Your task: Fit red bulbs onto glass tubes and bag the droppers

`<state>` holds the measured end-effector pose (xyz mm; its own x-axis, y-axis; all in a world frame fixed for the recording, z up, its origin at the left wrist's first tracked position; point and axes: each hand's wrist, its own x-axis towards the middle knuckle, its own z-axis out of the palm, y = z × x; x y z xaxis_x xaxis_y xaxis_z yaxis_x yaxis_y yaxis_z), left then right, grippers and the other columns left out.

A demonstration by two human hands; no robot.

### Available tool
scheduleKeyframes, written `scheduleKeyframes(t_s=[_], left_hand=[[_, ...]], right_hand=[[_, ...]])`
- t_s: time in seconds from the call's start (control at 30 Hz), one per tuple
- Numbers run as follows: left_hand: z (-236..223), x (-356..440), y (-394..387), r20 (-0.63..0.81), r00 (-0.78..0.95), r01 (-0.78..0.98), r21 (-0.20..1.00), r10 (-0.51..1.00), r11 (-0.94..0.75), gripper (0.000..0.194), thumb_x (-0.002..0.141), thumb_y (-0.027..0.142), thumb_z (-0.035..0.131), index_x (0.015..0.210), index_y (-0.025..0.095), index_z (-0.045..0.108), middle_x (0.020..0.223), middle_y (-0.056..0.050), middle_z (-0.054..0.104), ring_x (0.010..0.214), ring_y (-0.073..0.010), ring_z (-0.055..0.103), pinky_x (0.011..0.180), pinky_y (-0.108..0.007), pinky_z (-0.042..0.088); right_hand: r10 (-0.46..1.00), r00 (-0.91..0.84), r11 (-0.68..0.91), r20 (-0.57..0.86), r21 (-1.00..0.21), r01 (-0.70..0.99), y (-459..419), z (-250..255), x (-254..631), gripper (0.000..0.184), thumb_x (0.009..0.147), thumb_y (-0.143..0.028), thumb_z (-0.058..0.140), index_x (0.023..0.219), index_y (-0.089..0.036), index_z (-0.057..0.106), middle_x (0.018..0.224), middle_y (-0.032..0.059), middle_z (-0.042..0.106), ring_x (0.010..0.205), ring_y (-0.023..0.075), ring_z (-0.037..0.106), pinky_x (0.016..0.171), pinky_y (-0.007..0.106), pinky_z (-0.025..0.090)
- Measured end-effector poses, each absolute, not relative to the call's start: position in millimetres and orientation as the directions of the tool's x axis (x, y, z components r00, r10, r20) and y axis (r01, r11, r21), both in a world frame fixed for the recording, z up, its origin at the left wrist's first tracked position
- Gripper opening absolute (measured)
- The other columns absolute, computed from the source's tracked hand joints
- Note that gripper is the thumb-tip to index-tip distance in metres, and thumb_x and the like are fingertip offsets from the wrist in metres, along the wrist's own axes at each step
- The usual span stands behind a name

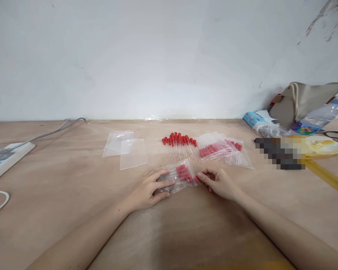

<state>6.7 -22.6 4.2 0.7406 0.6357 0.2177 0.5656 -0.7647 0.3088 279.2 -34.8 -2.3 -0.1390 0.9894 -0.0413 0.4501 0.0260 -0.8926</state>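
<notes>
A clear zip bag [172, 188] lies slightly slanted on the table, with several red-bulbed droppers [183, 171] inside it. My left hand [153, 187] holds the bag's left end, its fingers spread over the plastic. At the bag's right end, my right hand [218, 182] pinches the red bulb of a dropper [196, 178]; most of that dropper's stem is hard to make out. Just beyond the bag is a row of loose droppers [179, 139], bulbs pointing away from me. Filled bags of droppers [214, 149] overlap to their right.
Flat clear bags [133, 154] lie at the left of the loose droppers. On the far left sits a power strip [14, 157] with a grey cable. At right are a blue tissue pack [255, 119], a plastic bottle [318, 118], a grey bag [304, 99] and yellow plastic [321, 146].
</notes>
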Motion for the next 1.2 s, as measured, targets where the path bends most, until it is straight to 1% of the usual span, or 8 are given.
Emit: scheduleKeyframes(t_s=[0.07, 0.23, 0.4, 0.57, 0.73, 0.97, 1.07, 1.2], left_hand=[[5.0, 7.2, -22.8, 0.216, 0.740, 0.567, 0.309, 0.637, -0.763, 0.035, 0.084, 0.041, 0.046, 0.117, 0.030, 0.055, 0.131, -0.006, 0.043, 0.120, -0.0247, 0.039, 0.098, -0.043, 0.035], [3.7, 7.1, -22.0, 0.225, 0.739, 0.559, 0.321, 0.635, -0.764, 0.035, 0.085, 0.040, 0.046, 0.117, 0.030, 0.054, 0.133, -0.006, 0.041, 0.121, -0.0249, 0.038, 0.098, -0.043, 0.035], [3.3, 6.3, -21.8, 0.245, 0.746, 0.539, 0.324, 0.620, -0.777, 0.039, 0.085, 0.040, 0.046, 0.122, 0.029, 0.049, 0.131, -0.006, 0.043, 0.121, -0.0237, 0.038, 0.099, -0.042, 0.034], [5.7, 6.8, -22.6, 0.236, 0.742, 0.542, 0.339, 0.627, -0.769, 0.048, 0.085, 0.040, 0.046, 0.130, 0.025, 0.038, 0.131, -0.007, 0.042, 0.121, -0.0223, 0.039, 0.099, -0.040, 0.035], [6.9, 7.4, -23.3, 0.230, 0.738, 0.545, 0.352, 0.635, -0.761, 0.047, 0.085, 0.039, 0.046, 0.129, 0.025, 0.039, 0.131, -0.007, 0.043, 0.120, -0.0217, 0.040, 0.099, -0.039, 0.035], [7.3, 8.6, -23.2, 0.249, 0.733, 0.532, 0.370, 0.633, -0.762, 0.044, 0.085, 0.038, 0.046, 0.127, 0.025, 0.041, 0.128, -0.007, 0.045, 0.116, -0.0217, 0.043, 0.097, -0.039, 0.038], [7.1, 8.7, -23.3, 0.248, 0.735, 0.536, 0.358, 0.631, -0.765, 0.044, 0.085, 0.038, 0.046, 0.127, 0.025, 0.041, 0.128, -0.007, 0.045, 0.117, -0.0218, 0.042, 0.097, -0.040, 0.037], [7.4, 8.8, -23.4, 0.234, 0.740, 0.543, 0.345, 0.631, -0.765, 0.044, 0.086, 0.038, 0.045, 0.128, 0.025, 0.041, 0.129, -0.007, 0.044, 0.118, -0.0217, 0.041, 0.098, -0.040, 0.037]], right_hand=[[0.989, -0.143, 0.101, 0.035, -0.866, 0.490, -35.3, -3.5, 276.5, 0.035, 0.078, -0.050, 0.049, 0.076, -0.018, 0.062, 0.055, -0.0010, 0.054, 0.045, 0.0098, 0.048, 0.043, 0.022, 0.037], [0.980, -0.083, 0.194, 0.181, -0.779, 0.596, -36.4, -11.8, 268.8, 0.028, 0.071, -0.045, 0.059, 0.080, -0.020, 0.067, 0.071, 0.0015, 0.057, 0.055, 0.0108, 0.049, 0.051, 0.024, 0.040], [0.989, -0.041, 0.140, 0.142, -0.814, 0.564, -36.8, -12.5, 265.2, 0.021, 0.075, -0.038, 0.055, 0.075, -0.018, 0.063, 0.072, 0.0022, 0.058, 0.063, 0.0129, 0.052, 0.056, 0.024, 0.042], [0.991, -0.044, 0.124, 0.123, -0.768, 0.628, -40.6, -5.1, 264.5, 0.017, 0.077, -0.032, 0.050, 0.072, -0.018, 0.058, 0.069, 0.0024, 0.059, 0.060, 0.0132, 0.052, 0.053, 0.025, 0.039], [0.985, 0.005, 0.131, 0.171, -0.768, 0.626, -42.0, -9.4, 264.8, 0.017, 0.079, -0.033, 0.048, 0.073, -0.019, 0.055, 0.064, 0.0006, 0.057, 0.053, 0.0114, 0.048, 0.049, 0.024, 0.038], [0.996, -0.006, 0.084, 0.092, -0.883, 0.462, -42.9, -16.1, 263.5, 0.029, 0.068, -0.043, 0.063, 0.079, -0.016, 0.061, 0.085, 0.0062, 0.060, 0.068, 0.0145, 0.058, 0.060, 0.027, 0.048], [0.998, -0.033, 0.060, 0.050, -0.886, 0.460, -42.6, -14.6, 263.5, 0.026, 0.070, -0.042, 0.060, 0.074, -0.017, 0.062, 0.079, 0.0048, 0.061, 0.066, 0.0144, 0.057, 0.059, 0.026, 0.048], [0.996, -0.030, 0.088, 0.085, -0.858, 0.506, -42.8, -9.9, 261.1, 0.023, 0.074, -0.039, 0.056, 0.071, -0.017, 0.061, 0.071, 0.0029, 0.059, 0.062, 0.0132, 0.053, 0.056, 0.025, 0.044]])
